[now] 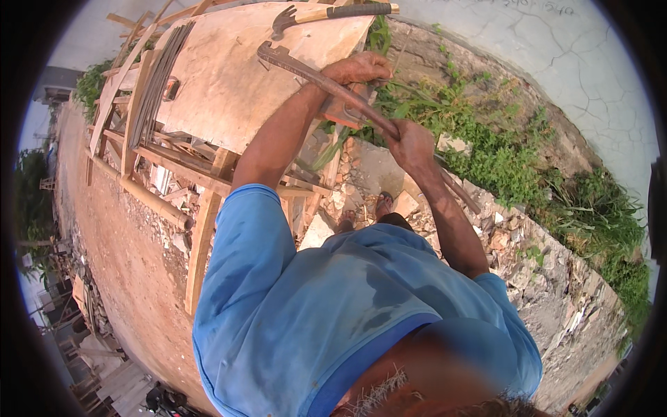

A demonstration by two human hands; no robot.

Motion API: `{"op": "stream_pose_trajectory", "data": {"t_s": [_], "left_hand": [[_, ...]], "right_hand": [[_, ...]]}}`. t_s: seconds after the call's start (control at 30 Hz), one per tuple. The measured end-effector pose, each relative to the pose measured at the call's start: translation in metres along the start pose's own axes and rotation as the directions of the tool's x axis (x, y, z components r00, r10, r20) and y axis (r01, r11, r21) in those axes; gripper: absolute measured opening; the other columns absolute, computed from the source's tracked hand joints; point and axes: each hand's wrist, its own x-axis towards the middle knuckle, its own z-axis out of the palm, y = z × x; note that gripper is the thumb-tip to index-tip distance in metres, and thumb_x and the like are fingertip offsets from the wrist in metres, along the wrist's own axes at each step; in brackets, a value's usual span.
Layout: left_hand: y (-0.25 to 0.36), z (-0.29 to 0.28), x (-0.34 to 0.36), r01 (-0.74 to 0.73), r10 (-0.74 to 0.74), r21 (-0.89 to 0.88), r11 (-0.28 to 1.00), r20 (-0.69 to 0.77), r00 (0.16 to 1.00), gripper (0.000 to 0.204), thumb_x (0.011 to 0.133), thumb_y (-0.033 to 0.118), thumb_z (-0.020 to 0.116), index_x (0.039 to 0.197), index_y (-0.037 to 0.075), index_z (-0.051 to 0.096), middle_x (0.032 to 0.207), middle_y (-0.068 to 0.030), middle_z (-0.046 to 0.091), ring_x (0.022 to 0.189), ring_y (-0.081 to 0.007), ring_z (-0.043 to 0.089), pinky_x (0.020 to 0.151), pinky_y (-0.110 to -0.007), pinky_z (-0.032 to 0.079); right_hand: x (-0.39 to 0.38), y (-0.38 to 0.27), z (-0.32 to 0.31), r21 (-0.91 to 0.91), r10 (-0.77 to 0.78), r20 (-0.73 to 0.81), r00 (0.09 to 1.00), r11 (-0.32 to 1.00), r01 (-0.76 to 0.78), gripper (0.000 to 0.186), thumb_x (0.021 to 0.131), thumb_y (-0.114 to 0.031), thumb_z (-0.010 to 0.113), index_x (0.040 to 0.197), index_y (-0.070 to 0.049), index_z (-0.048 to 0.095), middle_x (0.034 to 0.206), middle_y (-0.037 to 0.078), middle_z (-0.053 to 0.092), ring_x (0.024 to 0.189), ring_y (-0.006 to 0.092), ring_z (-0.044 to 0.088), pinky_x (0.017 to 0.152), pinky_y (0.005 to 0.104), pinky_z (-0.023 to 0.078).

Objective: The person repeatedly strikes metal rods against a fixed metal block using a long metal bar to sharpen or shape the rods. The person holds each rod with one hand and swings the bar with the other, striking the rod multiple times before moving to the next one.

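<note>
My right hand is wrapped round a long rusty steel bar with a forked, hooked head, like a rebar bender. The bar runs aslant from the plywood top, over my left forearm near the wrist, and past my right hand toward the rubble. My left hand is closed in a pinch at the board's right edge. A thin rod or stem shows by its fingertips; whether they hold it I cannot tell. Below that wrist is an orange-red piece, partly hidden. A claw hammer lies at the board's far edge.
The plywood board rests on a timber frame. On its left lie a bundle of thin grey rods and a small orange-and-black tool. Broken rubble surrounds my sandalled feet. Weeds line a cracked wall at right.
</note>
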Motion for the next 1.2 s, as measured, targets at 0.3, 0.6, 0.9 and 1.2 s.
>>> {"op": "stream_pose_trajectory", "data": {"t_s": [0.3,0.6,0.9,1.2], "left_hand": [[0.008,0.005,-0.002,0.045,-0.046,-0.014,0.999,-0.062,0.997,0.041,0.095,0.046,0.063,0.082,0.007,0.062,0.073,0.0005,0.054,0.065,-0.0112,0.051,0.062,-0.033,0.045],[0.011,0.002,0.007,0.018,-0.017,0.226,0.974,-0.007,1.000,0.045,0.098,0.048,0.053,0.082,0.006,0.057,0.078,-0.0014,0.050,0.070,-0.0162,0.047,0.064,-0.034,0.042],[0.029,-0.015,-0.002,0.011,-0.012,-0.012,1.000,-0.105,0.994,0.036,0.098,0.038,0.059,0.079,0.007,0.057,0.066,0.0034,0.046,0.062,-0.0097,0.042,0.058,-0.030,0.039],[0.002,-0.017,0.002,0.005,-0.009,-0.017,1.000,-0.261,0.965,0.031,0.094,0.032,0.058,0.081,0.004,0.061,0.069,-0.0009,0.055,0.065,-0.0132,0.050,0.063,-0.033,0.046]], "right_hand": [[0.013,-0.002,-0.005,-0.035,0.032,0.076,0.997,0.999,-0.030,0.027,0.084,-0.030,0.068,0.101,-0.010,0.073,0.079,0.018,0.069,0.077,0.0389,0.068,0.070,0.0497,0.053],[0.012,-0.001,0.001,0.009,0.083,0.076,0.994,0.996,-0.084,0.034,0.087,-0.037,0.069,0.106,-0.010,0.073,0.076,0.016,0.069,0.073,0.0357,0.068,0.068,0.0469,0.051],[0.019,-0.020,-0.027,-0.003,0.017,0.072,0.997,1.000,-0.017,0.030,0.085,-0.028,0.068,0.110,-0.013,0.073,0.084,0.017,0.071,0.082,0.0366,0.068,0.073,0.0481,0.052],[0.052,-0.009,-0.021,-0.035,0.007,0.136,0.991,0.999,-0.003,0.032,0.085,-0.032,0.069,0.110,-0.014,0.073,0.081,0.016,0.070,0.078,0.0335,0.069,0.072,0.0461,0.052]]}}
